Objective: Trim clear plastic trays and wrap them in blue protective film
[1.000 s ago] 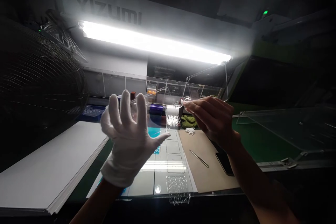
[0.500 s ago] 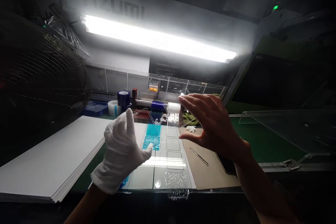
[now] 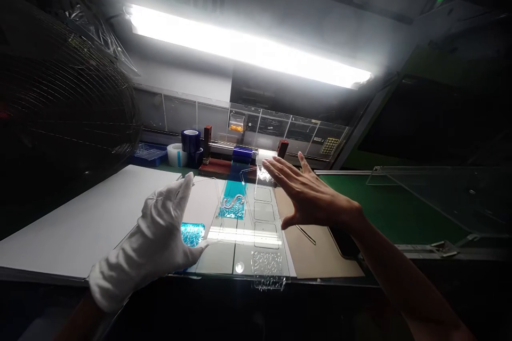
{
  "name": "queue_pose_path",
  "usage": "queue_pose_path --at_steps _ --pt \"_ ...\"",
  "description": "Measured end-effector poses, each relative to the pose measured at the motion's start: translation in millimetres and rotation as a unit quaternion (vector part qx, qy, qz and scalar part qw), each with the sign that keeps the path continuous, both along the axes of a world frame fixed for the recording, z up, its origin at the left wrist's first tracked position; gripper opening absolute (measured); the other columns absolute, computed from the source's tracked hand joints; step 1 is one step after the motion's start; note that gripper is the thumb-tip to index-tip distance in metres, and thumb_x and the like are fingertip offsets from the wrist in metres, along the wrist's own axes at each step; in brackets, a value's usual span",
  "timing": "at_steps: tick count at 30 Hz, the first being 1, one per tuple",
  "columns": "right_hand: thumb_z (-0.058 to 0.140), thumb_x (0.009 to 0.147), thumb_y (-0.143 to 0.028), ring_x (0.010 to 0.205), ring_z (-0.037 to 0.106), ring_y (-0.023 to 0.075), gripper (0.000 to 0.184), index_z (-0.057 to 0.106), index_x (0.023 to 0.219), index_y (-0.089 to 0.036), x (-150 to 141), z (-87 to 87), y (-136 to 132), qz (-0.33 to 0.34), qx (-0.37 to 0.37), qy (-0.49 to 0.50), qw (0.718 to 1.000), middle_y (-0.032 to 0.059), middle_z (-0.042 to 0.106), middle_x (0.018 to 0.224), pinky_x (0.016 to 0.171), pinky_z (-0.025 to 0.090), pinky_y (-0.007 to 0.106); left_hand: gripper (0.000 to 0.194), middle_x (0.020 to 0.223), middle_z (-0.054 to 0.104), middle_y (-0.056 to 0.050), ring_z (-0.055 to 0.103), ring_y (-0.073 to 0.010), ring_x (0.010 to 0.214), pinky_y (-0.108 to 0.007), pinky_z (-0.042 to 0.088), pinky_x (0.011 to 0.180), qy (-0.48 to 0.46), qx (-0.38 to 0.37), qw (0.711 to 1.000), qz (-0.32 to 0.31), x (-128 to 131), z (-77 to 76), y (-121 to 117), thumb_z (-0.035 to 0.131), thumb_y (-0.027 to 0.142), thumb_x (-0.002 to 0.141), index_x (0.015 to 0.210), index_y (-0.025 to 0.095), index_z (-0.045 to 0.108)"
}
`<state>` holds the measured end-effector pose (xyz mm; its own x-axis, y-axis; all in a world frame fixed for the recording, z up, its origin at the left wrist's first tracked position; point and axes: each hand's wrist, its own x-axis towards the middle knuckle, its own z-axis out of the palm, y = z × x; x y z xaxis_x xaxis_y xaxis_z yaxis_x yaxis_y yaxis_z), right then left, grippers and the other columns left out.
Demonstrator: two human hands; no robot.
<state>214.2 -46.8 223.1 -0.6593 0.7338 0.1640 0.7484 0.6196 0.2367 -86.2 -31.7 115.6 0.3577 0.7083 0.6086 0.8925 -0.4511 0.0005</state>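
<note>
My left hand [image 3: 160, 229], in a white glove, grips a clear plastic piece [image 3: 218, 194] by its edges between fingertips and thumb. Only its thin outlines and a curved glare show, so its full shape is hard to make out. My right hand [image 3: 306, 194], bare, is open with fingers spread, to the right of the clear piece and above the worktop. Below lies a glass plate [image 3: 220, 264] with outlined rectangles. A strip of blue film [image 3: 235, 192] runs over it, and a blue textured piece [image 3: 192, 234] sits by my left hand.
A stack of white sheets [image 3: 100, 213] lies left, beside a fan [image 3: 72, 96]. Tape rolls [image 3: 191, 141] and a film roll [image 3: 242, 154] stand at the back. Brown board [image 3: 316, 261], a thin metal tool [image 3: 306, 234] and a phone [image 3: 343, 244] are right. A lamp [image 3: 248, 48] hangs above.
My left hand has moved left and slightly down. My right hand has turned flatter and spread its fingers. The curved glare has shifted down onto the blue film, and the view has tilted slightly.
</note>
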Motion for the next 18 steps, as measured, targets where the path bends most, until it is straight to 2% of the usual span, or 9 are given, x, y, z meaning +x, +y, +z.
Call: queue_pose_path --at_steps 3,6,8,10,12,14,16,18 --pt "0.081 0.059 -0.046 0.140 0.011 0.0325 0.133 -0.020 0.143 -0.025 2.0 -9.0 2.5 0.016 -0.023 0.036 0.999 0.0133 0.013 0.154 0.108 -0.008 0.062 0.122 0.141 0.030 -0.023 0.039 -0.0418 0.121 -0.055 0.038 0.096 -0.029 -0.012 0.999 -0.038 -8.0 -5.7 -3.7 0.065 0.060 0.058 0.146 0.009 -0.003" --pt "0.077 0.059 -0.055 0.139 0.016 0.0344 0.130 -0.015 0.145 -0.023 2.2 -29.1 7.6 0.037 -0.074 0.100 0.992 0.0149 0.019 0.152 0.109 -0.003 0.062 0.118 0.140 0.032 -0.020 0.036 -0.0378 0.125 -0.054 0.036 0.101 -0.117 -0.036 0.986 -0.116 -6.4 -14.2 -9.6 0.068 0.051 0.061 0.146 0.014 -0.005" --pt "0.074 0.057 -0.061 0.138 0.018 0.0352 0.131 -0.013 0.146 -0.022 -0.2 -49.8 11.9 0.059 -0.131 0.154 0.977 0.0165 0.023 0.151 0.110 0.003 0.061 0.112 0.141 0.030 -0.018 0.035 -0.0339 0.127 -0.052 0.034 0.104 -0.219 -0.060 0.953 -0.198 5.4 -23.0 -14.7 0.066 0.049 0.067 0.146 0.016 -0.006" --pt "0.075 0.056 -0.061 0.138 0.021 0.0339 0.131 -0.013 0.146 -0.022 -3.1 -72.2 15.7 0.084 -0.193 0.209 0.955 0.0169 0.025 0.149 0.111 0.010 0.058 0.106 0.145 0.021 -0.016 0.031 -0.0308 0.131 -0.050 0.029 0.109 -0.324 -0.094 0.902 -0.269 23.4 -33.9 -19.2 0.061 0.053 0.072 0.145 0.019 -0.008" --pt "0.075 0.057 -0.059 0.137 0.024 0.0320 0.130 -0.013 0.146 -0.023 -3.7 -89.8 18.4 0.101 -0.234 0.251 0.934 0.0165 0.027 0.149 0.111 0.017 0.054 0.106 0.149 0.014 -0.015 0.025 -0.0301 0.134 -0.050 0.023 0.112 -0.399 -0.136 0.856 -0.298 39.7 -44.4 -21.1 0.056 0.062 0.073 0.145 0.020 -0.008" --pt "0.076 0.058 -0.058 0.137 0.025 0.0316 0.129 -0.012 0.146 -0.024 0.5 -97.1 19.6 0.099 -0.246 0.269 0.926 0.0164 0.028 0.148 0.111 0.019 0.053 0.107 0.148 0.014 -0.014 0.023 -0.0301 0.135 -0.050 0.022 0.112 -0.426 -0.172 0.836 -0.300 45.8 -50.8 -18.5 0.053 0.068 0.071 0.145 0.019 -0.009" --pt "0.075 0.058 -0.058 0.136 0.026 0.0327 0.128 -0.012 0.146 -0.023 8.3 -92.4 18.6 0.078 -0.231 0.251 0.937 0.0166 0.030 0.147 0.110 0.017 0.056 0.107 0.145 0.020 -0.015 0.027 -0.0311 0.132 -0.052 0.026 0.109 -0.380 -0.178 0.859 -0.293 39.1 -49.8 -11.2 0.052 0.069 0.070 0.145 0.019 -0.006" --pt "0.074 0.059 -0.058 0.135 0.027 0.0346 0.128 -0.012 0.146 -0.023 14.2 -78.7 14.7 0.044 -0.186 0.201 0.961 0.0163 0.032 0.146 0.109 0.012 0.061 0.105 0.139 0.029 -0.016 0.033 -0.0325 0.127 -0.053 0.031 0.104 -0.259 -0.173 0.912 -0.266 25.2 -40.5 -1.2 0.056 0.064 0.068 0.145 0.020 0.000"
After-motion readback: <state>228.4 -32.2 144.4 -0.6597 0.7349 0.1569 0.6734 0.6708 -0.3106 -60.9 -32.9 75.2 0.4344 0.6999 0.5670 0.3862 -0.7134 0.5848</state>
